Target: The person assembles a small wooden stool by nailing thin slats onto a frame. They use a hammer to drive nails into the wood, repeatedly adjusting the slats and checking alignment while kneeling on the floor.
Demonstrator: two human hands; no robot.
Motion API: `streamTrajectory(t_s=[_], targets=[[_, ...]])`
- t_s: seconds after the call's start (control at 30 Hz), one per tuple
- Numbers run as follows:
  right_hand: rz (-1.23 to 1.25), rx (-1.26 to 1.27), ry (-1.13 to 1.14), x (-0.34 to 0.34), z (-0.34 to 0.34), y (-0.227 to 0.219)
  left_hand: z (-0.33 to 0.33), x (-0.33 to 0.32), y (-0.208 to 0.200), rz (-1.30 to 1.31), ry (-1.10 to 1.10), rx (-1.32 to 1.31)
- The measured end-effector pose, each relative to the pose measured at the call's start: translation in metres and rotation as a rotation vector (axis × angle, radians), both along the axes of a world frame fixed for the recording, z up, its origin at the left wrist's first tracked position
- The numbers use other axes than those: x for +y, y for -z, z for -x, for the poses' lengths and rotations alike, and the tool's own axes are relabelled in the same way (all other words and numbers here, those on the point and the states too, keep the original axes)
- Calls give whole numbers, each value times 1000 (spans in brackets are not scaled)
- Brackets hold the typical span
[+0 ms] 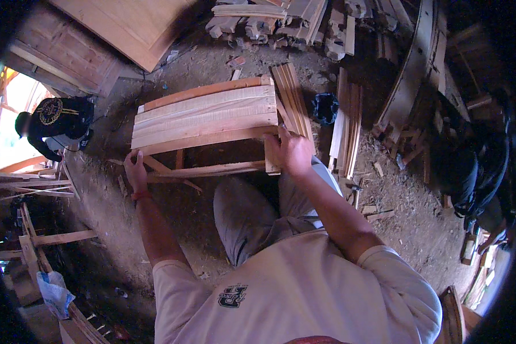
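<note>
In front of my knees stands a low wooden frame point(206, 166) with a slatted top point(206, 113) of pale boards side by side. The front plank point(212, 135) runs along the slats' near edge, with a gap between it and the frame's near rail point(212, 170). My left hand point(135, 172) is closed on the plank's left end, fingertips at the corner. At the right end my right hand point(294, 152) is closed round the plank's corner, above a short upright leg point(272, 157). Its palm side is hidden.
Loose boards point(292, 94) lie just right of the frame, and a longer stack point(346, 123) lies beyond a dark blue bundle point(325, 109). A hammer point(356, 194) lies by my right knee. A person point(60, 123) bends over at the far left. Timber point(264, 23) is piled at the back.
</note>
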State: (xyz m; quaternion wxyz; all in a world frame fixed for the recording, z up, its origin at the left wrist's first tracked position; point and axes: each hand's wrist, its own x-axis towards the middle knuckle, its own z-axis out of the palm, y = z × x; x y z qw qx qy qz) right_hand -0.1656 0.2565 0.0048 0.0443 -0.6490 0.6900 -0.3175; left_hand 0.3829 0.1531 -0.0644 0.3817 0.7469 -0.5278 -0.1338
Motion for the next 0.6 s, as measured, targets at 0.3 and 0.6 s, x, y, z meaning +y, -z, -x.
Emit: streamTrajectory(t_s=[0.3,0.6], targets=[[-105,-116,97,4,2,-5,27,0,-14,-32,-25,11],[-69,-70,60,3,3,-4,33,-3,-13,-75,-76,13]])
